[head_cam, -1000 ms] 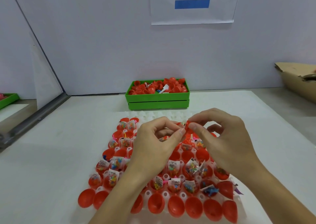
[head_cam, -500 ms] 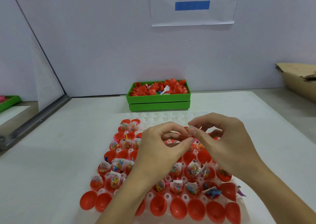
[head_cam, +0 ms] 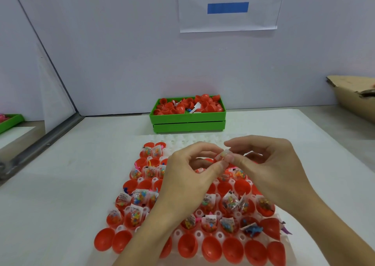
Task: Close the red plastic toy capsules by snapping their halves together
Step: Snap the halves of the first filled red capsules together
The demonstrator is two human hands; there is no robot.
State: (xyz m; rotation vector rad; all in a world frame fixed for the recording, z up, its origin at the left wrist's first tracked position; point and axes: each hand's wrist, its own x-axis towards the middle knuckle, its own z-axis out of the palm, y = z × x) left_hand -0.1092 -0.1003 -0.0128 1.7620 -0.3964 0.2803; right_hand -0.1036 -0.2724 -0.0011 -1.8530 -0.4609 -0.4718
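A white moulded tray (head_cam: 182, 141) holds rows of open red capsule halves (head_cam: 134, 215), many with small clear toy packets in them. The front row of red halves (head_cam: 211, 249) is empty. Both hands hover over the tray's far middle with their fingertips together. My left hand (head_cam: 186, 176) and my right hand (head_cam: 269, 168) pinch one small clear packet (head_cam: 223, 156) between thumbs and forefingers. A sliver of red capsule (head_cam: 214, 161) shows just under it, and my fingers hide the rest.
A green bin (head_cam: 188, 123) heaped with loose red capsule halves (head_cam: 203, 105) stands behind the tray by the wall. A cardboard box (head_cam: 353, 101) sits at the far right. Another green tray (head_cam: 10, 121) shows at the left edge, beyond a metal rail.
My hands stayed together over the tray and sank slightly. The red piece seen between the fingertips earlier is now mostly covered, and a clear packet shows there instead.
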